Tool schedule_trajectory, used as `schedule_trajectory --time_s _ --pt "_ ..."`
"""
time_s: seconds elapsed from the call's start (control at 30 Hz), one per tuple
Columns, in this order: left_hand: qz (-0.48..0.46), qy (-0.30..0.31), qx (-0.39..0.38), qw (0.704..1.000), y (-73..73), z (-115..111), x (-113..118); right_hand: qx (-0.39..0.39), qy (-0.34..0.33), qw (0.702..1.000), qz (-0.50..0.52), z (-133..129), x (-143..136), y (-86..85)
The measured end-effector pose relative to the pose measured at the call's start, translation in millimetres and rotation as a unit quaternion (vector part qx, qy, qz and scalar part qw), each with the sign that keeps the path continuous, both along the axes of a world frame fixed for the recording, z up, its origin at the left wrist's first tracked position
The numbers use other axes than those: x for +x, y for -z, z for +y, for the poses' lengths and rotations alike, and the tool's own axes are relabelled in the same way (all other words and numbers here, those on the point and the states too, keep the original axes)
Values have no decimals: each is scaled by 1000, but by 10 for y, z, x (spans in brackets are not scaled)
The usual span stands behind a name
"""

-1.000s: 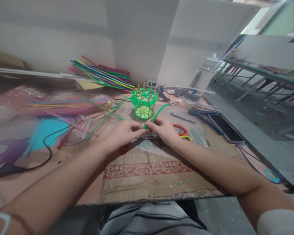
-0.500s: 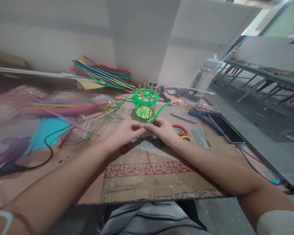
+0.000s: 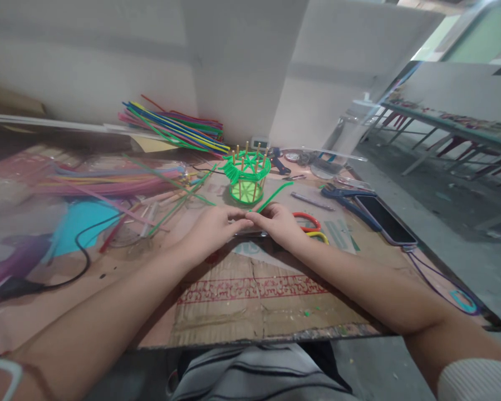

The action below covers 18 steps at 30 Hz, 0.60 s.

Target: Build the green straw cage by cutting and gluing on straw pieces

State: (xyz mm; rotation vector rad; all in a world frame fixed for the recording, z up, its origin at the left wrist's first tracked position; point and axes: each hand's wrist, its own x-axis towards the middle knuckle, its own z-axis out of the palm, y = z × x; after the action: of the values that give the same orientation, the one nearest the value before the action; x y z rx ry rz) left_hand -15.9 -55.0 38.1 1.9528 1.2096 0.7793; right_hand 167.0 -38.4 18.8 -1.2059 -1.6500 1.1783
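Note:
A fuzzy green pipe cleaner (image 3: pixel 276 194) runs up and to the right out of my pinched fingers. My right hand (image 3: pixel 278 224) is closed on it, thumb and index finger together. My left hand (image 3: pixel 217 225) meets it at the fingertips, also pinching; its grip covers the pipe cleaner's lower end. Just beyond the hands stands a small round frame (image 3: pixel 249 175) of green pipe cleaners with several thin wooden sticks upright through it. Scissors with red and yellow handles (image 3: pixel 309 221) lie by my right hand, their blades partly hidden under it.
A bundle of coloured pipe cleaners (image 3: pixel 175 125) leans at the back wall. At right lie pliers (image 3: pixel 350 205), a phone (image 3: pixel 386 220) and a pen (image 3: pixel 313 201). Plastic-wrapped pipe cleaners (image 3: pixel 121 181) and a black cable (image 3: pixel 83 262) are on the left. Cardboard (image 3: pixel 250 312) covers the table's front.
The green pipe cleaner's free end has shifted slightly right. My left fingertips have slid a little right, closer against my right hand. The round frame and scissors have stayed put.

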Motion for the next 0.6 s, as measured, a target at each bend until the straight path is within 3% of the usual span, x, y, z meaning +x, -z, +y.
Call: schedule_trajectory --time_s 0.43,0.6 --pt "-8 -33 -63 997 0 56 -74 4 -42 997 72 82 -5 73" --pt "-32 -57 -110 992 -60 86 -126 47 -44 997 46 140 90 -73"
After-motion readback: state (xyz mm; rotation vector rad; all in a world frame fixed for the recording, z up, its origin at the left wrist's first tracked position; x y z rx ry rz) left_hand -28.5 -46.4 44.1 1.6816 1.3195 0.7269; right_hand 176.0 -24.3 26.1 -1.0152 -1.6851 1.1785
